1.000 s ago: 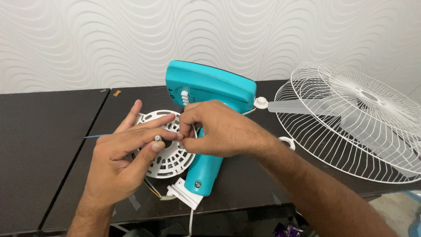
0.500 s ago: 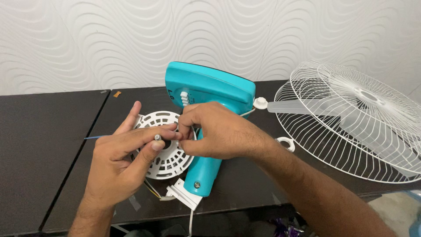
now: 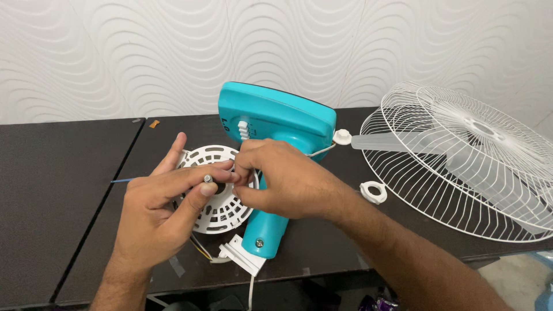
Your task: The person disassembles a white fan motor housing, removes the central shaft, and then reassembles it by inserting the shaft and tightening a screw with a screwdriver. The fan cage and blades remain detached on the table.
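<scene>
Both hands together over the white vented motor cover (image 3: pixel 222 198) beside the teal fan body (image 3: pixel 276 132), left hand (image 3: pixel 158 213) pinching the upright metal shaft (image 3: pixel 207 179), right hand (image 3: pixel 282 181) fingertips touching just beside it.

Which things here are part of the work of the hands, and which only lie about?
In the work: left hand, right hand, white motor cover, teal fan body.
Lying about: wire fan guard, white ring nut, white cap.
</scene>
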